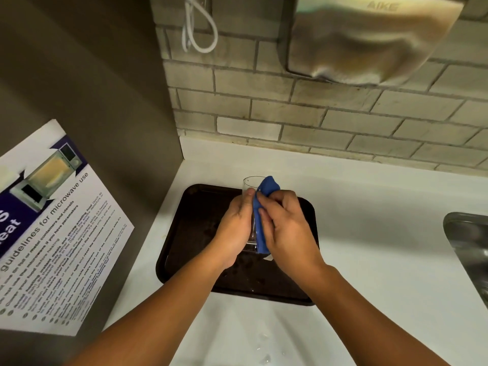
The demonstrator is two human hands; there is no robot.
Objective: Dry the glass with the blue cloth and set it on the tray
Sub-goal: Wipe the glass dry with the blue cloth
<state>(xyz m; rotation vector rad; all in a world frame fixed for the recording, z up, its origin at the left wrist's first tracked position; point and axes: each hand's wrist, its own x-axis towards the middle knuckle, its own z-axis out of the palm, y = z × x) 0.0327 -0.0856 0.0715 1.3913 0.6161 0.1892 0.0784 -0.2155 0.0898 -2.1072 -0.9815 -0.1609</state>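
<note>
A clear drinking glass is held upright over the dark brown tray on the white counter. My left hand grips the glass from its left side. My right hand presses the blue cloth against the right side of the glass; the cloth runs from above the rim down to the base. Most of the glass is hidden between the two hands. I cannot tell whether its base touches the tray. Water drops lie on the tray.
A steel sink sits at the right edge. A grey cabinet side with a microwave-use poster stands on the left. Above the brick wall hang a metal hand dryer and a white cable. Water drops dot the near counter.
</note>
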